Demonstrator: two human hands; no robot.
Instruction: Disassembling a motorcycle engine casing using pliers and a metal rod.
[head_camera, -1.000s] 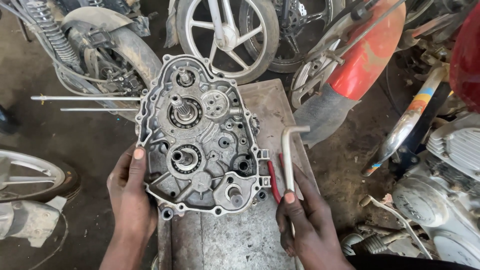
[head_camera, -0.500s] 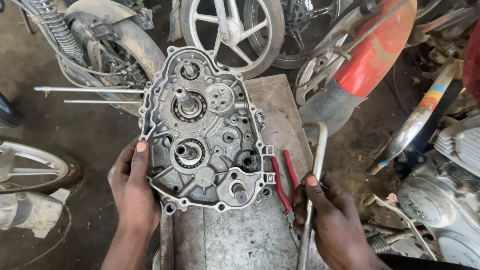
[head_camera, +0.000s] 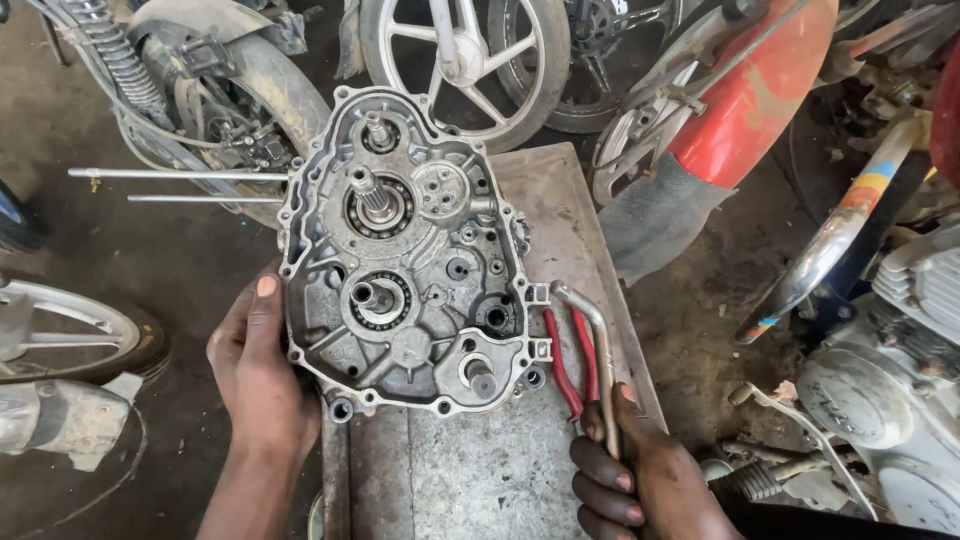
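Two hands: crankcase (head_camera: 405, 260) steadied, bent wrench (head_camera: 598, 350) gripped.

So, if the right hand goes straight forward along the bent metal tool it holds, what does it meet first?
Probably the engine case: the right hand points the bent metal tool at the case's right edge, and the tip seems to be almost touching it.

Worn grey metal workbench top (head_camera: 480, 470) on a dirt workshop floor (head_camera: 150, 270).
An aluminium engine crankcase half (head_camera: 405, 255) lies flat on it, overhanging the left edge; red-handled pliers (head_camera: 565, 365) and a bent metal wrench (head_camera: 600, 350) rest just beside its right side.
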